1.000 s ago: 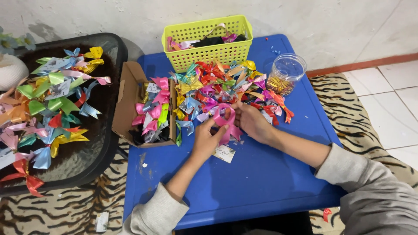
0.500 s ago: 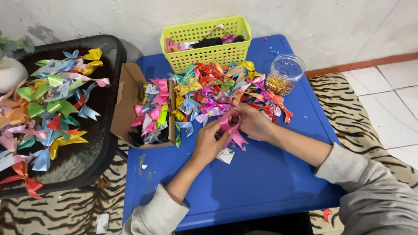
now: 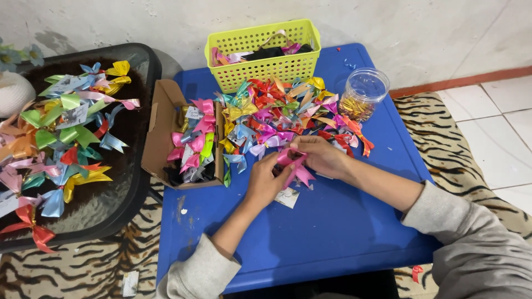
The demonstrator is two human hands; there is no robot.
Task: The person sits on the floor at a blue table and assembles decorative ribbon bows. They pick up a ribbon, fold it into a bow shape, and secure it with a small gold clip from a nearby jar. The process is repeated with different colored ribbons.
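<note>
head view: both hands' fingers [image 3: 277, 160] pinching pink ribbon bow [image 3: 295, 168]

Grey sweatshirt sleeves (pushed up), forearms bare.

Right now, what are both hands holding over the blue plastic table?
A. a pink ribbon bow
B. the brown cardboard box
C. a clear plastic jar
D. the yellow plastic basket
A: the left hand and right hand pinch a pink ribbon bow between them above the blue plastic table.

Basket [image 3: 260, 69] behind bow pile [image 3: 288, 113] — jar [image 3: 363, 94] right, box [image 3: 172, 135] left, on table [image 3: 332, 232]
</note>
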